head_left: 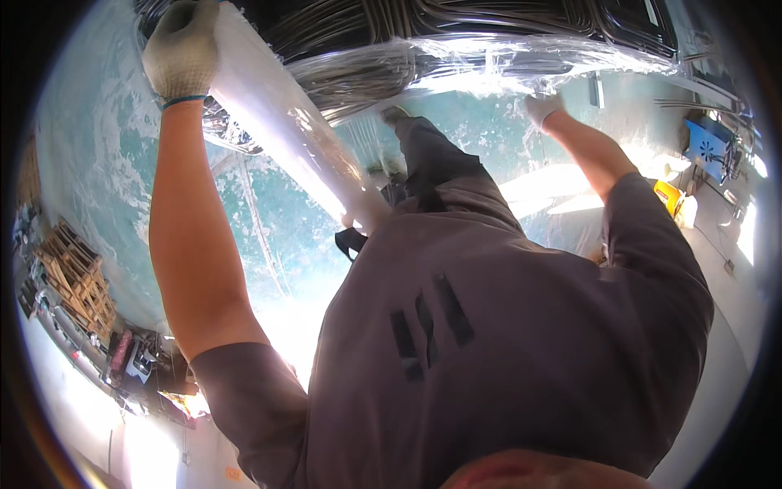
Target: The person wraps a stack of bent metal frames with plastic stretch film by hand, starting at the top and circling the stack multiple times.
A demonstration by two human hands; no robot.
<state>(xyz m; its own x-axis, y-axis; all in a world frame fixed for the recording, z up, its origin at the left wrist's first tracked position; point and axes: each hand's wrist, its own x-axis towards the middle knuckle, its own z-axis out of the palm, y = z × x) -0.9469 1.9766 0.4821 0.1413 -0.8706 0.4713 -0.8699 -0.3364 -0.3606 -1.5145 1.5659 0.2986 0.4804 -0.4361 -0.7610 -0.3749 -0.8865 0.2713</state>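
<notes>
My left hand, in a pale work glove with a blue cuff, is closed at the upper end of a long roll of clear stretch film. The roll slants down toward my body. Ahead of me lies a bundle of black tubing or bent rods, stacked in loops. Shiny clear film wraps its near side. Gloved too, my right hand reaches to the lower edge of the wrapped bundle, at or very near the film. Glare and its small size obscure that hand's fingers.
The worn blue-green floor has pale patches and bright sunlight. Wooden pallets stand at the left, with assorted gear below them. A blue machine or box and a yellow container are at the right. My leg stands close beside the bundle.
</notes>
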